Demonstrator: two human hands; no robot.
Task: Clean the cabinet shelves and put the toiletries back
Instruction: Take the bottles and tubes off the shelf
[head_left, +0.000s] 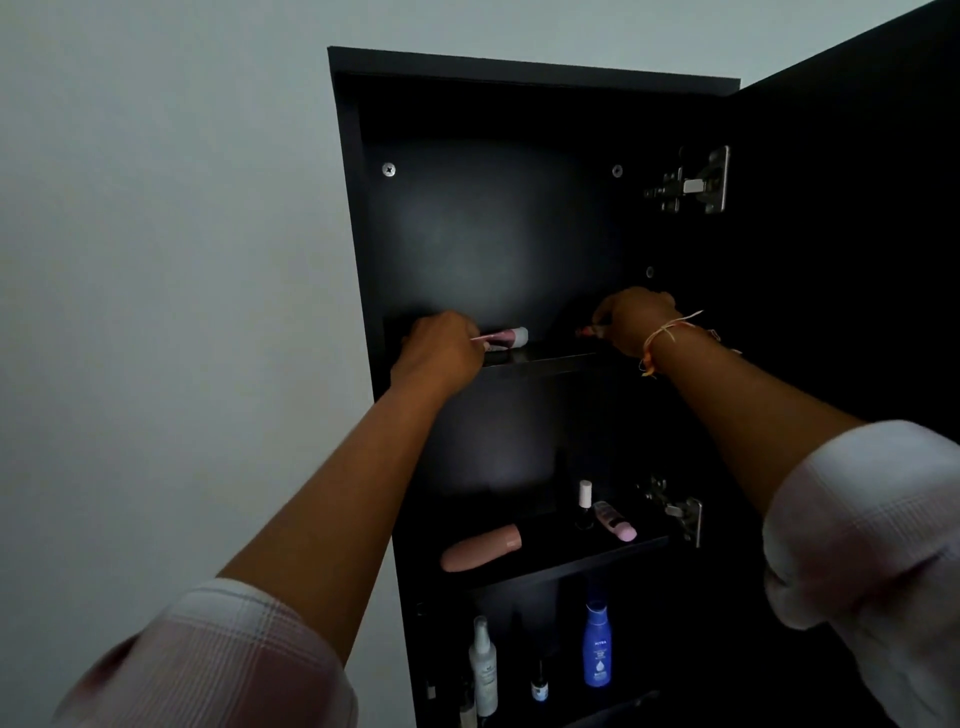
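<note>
Your fingers on both hands curl closed on top-shelf (550, 358) items, left hand (441, 351) on a pink-white tube (506, 338), right hand (631, 319) on sth small w/ red tip (587, 331); tube's probably light, squashy, slick, so hold mid-body.

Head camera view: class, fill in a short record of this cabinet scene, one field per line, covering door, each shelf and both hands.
door: cabinet door open, swung right
top shelf: both hands on small items
left hand: on a pink-and-white tube
right hand: on a small reddish item; grip unclear
middle shelf: pink bottle lying down
lower shelf: blue bottle and spray bottle upright
</note>
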